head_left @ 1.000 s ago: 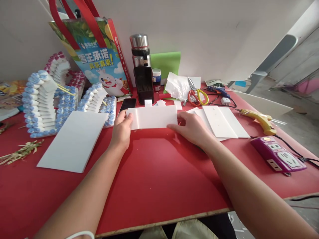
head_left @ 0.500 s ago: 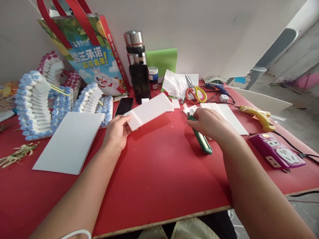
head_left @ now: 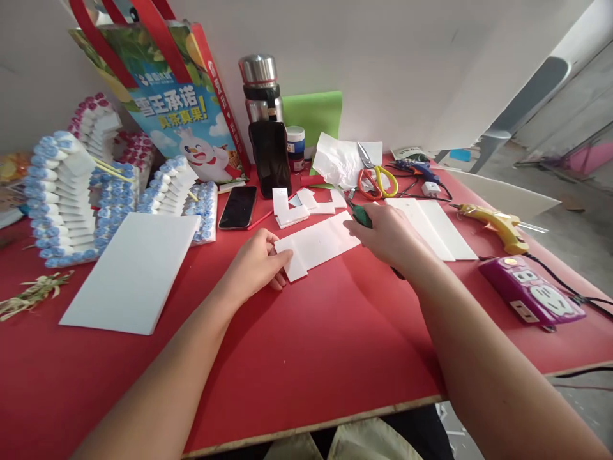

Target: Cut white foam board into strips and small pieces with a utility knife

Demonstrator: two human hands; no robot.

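A white foam strip (head_left: 317,245) lies flat on the red table (head_left: 306,345). My left hand (head_left: 256,263) presses its near-left end with curled fingers. My right hand (head_left: 390,235) is closed around a green utility knife (head_left: 361,217), whose tip sits at the strip's far-right end. The knife's handle is mostly hidden under my palm.
Small white foam offcuts (head_left: 292,207) and a black phone (head_left: 238,207) lie behind the strip. A large white foam board (head_left: 134,271) is at left, more white sheets (head_left: 431,220) at right. Scissors (head_left: 376,179), a yellow glue gun (head_left: 495,225) and a purple power strip (head_left: 531,295) sit right.
My left hand has lowered the foam strip from the air flat onto the table. My right hand picked up the green knife and brought it to the strip's right end.
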